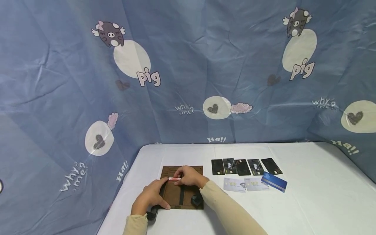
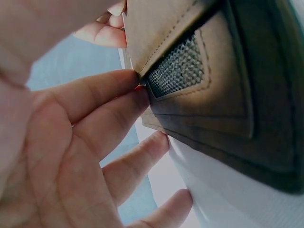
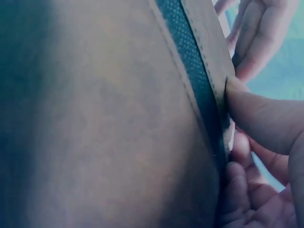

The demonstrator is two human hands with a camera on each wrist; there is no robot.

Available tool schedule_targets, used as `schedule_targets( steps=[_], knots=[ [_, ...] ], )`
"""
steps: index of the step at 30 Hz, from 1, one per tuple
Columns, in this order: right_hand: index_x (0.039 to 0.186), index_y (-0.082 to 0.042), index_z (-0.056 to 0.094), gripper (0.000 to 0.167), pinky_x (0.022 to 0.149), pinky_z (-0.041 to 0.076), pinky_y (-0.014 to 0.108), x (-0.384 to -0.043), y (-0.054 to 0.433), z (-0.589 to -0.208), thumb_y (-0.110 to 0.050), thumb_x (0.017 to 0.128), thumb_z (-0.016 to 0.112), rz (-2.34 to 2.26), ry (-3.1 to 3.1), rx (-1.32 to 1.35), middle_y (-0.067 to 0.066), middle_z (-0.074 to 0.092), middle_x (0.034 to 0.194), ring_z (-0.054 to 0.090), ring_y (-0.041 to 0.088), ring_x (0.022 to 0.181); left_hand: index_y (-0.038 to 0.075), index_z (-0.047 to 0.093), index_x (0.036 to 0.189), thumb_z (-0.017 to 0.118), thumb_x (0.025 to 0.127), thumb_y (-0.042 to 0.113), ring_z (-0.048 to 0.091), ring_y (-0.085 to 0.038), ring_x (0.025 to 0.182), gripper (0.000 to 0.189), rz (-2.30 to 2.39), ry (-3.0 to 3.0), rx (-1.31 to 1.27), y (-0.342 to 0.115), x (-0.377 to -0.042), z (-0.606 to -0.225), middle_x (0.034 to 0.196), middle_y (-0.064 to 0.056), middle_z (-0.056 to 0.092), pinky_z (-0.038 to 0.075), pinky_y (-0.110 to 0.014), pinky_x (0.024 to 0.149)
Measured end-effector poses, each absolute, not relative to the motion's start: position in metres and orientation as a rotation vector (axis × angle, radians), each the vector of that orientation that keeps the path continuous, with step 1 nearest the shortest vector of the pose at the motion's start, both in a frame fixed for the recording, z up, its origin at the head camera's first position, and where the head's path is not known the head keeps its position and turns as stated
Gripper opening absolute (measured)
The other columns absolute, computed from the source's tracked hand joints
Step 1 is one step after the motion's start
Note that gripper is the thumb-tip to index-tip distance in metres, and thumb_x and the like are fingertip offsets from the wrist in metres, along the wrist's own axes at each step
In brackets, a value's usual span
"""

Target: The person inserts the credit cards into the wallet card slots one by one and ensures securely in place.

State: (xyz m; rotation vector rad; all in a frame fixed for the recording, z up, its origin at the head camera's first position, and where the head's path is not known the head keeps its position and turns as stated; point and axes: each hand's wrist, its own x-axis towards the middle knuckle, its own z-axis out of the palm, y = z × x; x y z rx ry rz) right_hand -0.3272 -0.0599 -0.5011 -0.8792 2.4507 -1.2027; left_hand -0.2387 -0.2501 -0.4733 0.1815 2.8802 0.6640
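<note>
An unfolded brown wallet (image 1: 173,195) with a dark strip down its middle lies on the white table. My left hand (image 1: 150,196) holds its left side, thumb at the bottom edge and fingers higher up. Seen from the left wrist, two fingertips touch the wallet (image 2: 223,102) beside a mesh window. With my right hand (image 1: 190,177) I pinch a red and white card (image 1: 174,179) at the top of the wallet's left half; its lower part is hidden. The right wrist view shows the right thumb (image 3: 266,118) against the wallet's stitched edge (image 3: 209,52).
Several black cards (image 1: 230,166) lie in a row right of the wallet. Below them are silver VIP cards (image 1: 235,185), one partly covered by the right sleeve, and a blue card (image 1: 274,182) overlapping its neighbours. A blue printed curtain (image 1: 182,130) hangs behind the table (image 1: 308,195).
</note>
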Motion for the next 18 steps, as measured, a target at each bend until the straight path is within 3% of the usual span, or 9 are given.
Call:
schedule_targets(
  steps=[5, 10, 18],
  knots=[
    [0.103, -0.007, 0.071, 0.029, 0.072, 0.051, 0.022, -0.325, -0.056, -0.491, -0.011, 0.077, 0.084, -1.065, 2.481, -0.984, 0.001, 0.069, 0.095, 0.06, 0.006, 0.079, 0.008, 0.049, 0.144, 0.101, 0.048, 0.026, 0.052, -0.041, 0.128, 0.111, 0.712, 2.858, 0.194, -0.248, -0.239, -0.476, 0.137, -0.019, 0.057, 0.037, -0.071, 0.098],
    [0.115, -0.006, 0.068, 0.039, 0.084, 0.054, 0.03, -0.32, -0.033, -0.481, -0.015, 0.079, 0.084, -1.051, 2.497, -1.02, 0.006, 0.067, 0.112, 0.065, 0.021, 0.098, 0.008, 0.05, 0.144, 0.101, 0.047, 0.026, 0.051, -0.042, 0.129, 0.11, 0.739, 2.843, 0.201, -0.242, -0.239, -0.481, 0.137, -0.019, 0.057, 0.035, -0.073, 0.1],
    [0.116, 0.0, 0.066, 0.04, 0.081, 0.052, 0.028, -0.318, 0.003, -0.464, -0.011, 0.081, 0.082, -1.186, 2.379, -1.021, 0.014, 0.068, 0.115, 0.064, 0.026, 0.096, 0.008, 0.048, 0.145, 0.101, 0.048, 0.025, 0.052, -0.044, 0.127, 0.112, 0.691, 2.859, 0.148, -0.25, -0.239, -0.474, 0.137, -0.021, 0.057, 0.035, -0.073, 0.1]
  ],
)
